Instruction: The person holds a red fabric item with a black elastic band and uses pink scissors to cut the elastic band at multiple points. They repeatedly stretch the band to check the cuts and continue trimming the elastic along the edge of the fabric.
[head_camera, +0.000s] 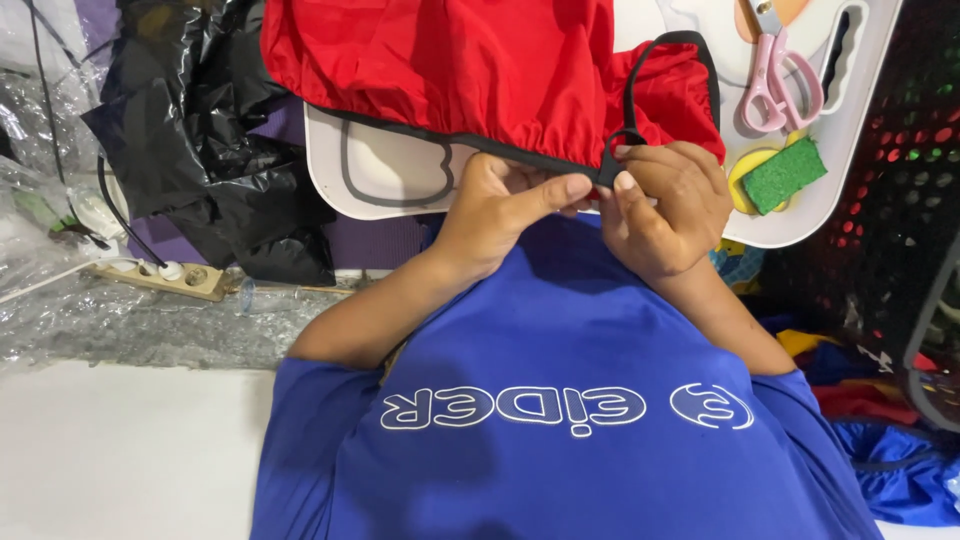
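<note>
1. Blue shirt fabric (560, 380) with white lettering across it fills the lower view, closest to the camera, and both bare forearms rise from it.
2. Left hand (505, 205) pinches the black-trimmed hem of the red garment (470, 70), thumb stretched toward the other hand.
3. Right hand (665, 205) is clenched on the black strap (665, 55) where it meets that hem; the fingertips of both hands touch there.
4. The strap loops up from the hands and lies over the red garment's right part.
5. The red garment is spread over the white worktop (385, 180), covering most of its upper part, its hem just above the hands.
6. Just right of the red garment, on the worktop, lie pink scissors (780, 80).
7. Below the scissors sits a green sponge (782, 175) on a yellow round piece, near the right hand.
8. Left of the red garment lies crumpled black plastic sheeting (200, 130).
9. Further left and lower, a power strip (165, 278) rests on clear bubble wrap.
10. Right of the hands, past the worktop's edge, coloured cloths are heaped (880, 400).
</note>
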